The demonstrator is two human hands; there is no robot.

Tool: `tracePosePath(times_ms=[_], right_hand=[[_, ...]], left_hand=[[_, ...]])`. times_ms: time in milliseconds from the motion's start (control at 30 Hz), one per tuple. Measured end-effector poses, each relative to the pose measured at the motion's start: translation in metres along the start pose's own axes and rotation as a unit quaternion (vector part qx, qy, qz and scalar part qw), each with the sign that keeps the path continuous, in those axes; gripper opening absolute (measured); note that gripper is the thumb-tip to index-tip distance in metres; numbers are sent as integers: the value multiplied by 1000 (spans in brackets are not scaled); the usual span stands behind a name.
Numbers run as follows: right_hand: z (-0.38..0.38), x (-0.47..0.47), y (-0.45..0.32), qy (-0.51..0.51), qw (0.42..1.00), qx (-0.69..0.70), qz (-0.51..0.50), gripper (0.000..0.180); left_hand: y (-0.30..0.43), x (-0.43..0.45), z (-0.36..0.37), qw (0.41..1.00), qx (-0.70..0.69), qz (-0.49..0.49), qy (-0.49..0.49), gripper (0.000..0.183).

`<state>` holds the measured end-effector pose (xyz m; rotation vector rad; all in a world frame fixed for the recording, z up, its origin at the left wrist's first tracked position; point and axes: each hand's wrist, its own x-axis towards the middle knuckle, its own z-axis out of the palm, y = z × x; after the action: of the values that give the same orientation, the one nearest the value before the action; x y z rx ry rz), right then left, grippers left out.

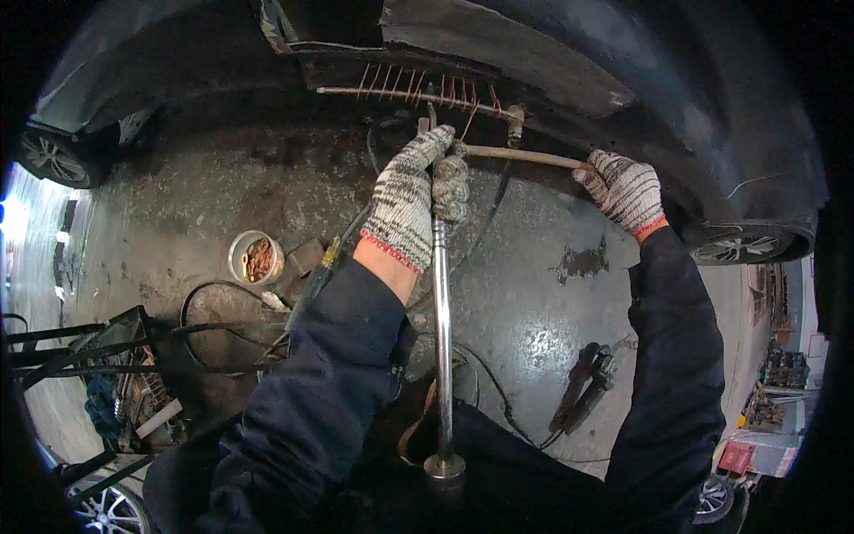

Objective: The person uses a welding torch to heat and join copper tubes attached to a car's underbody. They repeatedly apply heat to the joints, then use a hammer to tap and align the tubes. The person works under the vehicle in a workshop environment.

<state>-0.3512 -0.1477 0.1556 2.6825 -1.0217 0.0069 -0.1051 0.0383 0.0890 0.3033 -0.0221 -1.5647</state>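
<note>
In front of me is the lower side panel [507, 47] of a dark car. A row of thin copper-coloured wire pins [393, 83] stands along it, with a metal rod [353, 91] running through or along them. My left hand [403, 200], in a striped knit glove, grips the upper end of a chrome slide hammer [442, 320], near its hook [432, 115] beside the rod. A knotted, rope-like wrapping [450, 190] covers the shaft there. My right hand [627, 187], gloved alike, holds a wooden handle [527, 156]; its other end meets the wrapping, and any head is hidden.
On the concrete floor stand a white tub [255, 258] of brownish metal pieces and a small block [307, 257]. Cables [494, 380] loop across the floor near a dark clamp-like tool [582, 387]. At lower left is a metal frame [80, 354] with tools. A car wheel [737, 245] stands right.
</note>
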Motion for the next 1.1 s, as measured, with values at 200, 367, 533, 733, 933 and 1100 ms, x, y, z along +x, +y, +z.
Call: tracePosePath(times_ms=[200, 367, 533, 733, 933, 1100], right_hand=[[17, 5, 5, 47, 998, 27, 25, 48], [17, 4, 5, 52, 998, 26, 13, 47], [17, 7, 3, 59, 998, 37, -11, 46], [28, 15, -10, 60, 995, 48, -68, 43], [32, 13, -17, 85, 994, 62, -38, 40], [31, 9, -21, 127, 989, 44, -59, 40]], left_hand=[[-2, 1, 6, 994, 9, -57, 97, 40], [-17, -21, 5, 986, 66, -60, 143, 47], [-18, -49, 7, 957, 206, -15, 205, 52], [-21, -63, 20, 944, 212, -7, 253, 51], [-36, -76, 30, 963, 171, -10, 206, 43], [-44, -94, 35, 965, 174, 8, 197, 41]])
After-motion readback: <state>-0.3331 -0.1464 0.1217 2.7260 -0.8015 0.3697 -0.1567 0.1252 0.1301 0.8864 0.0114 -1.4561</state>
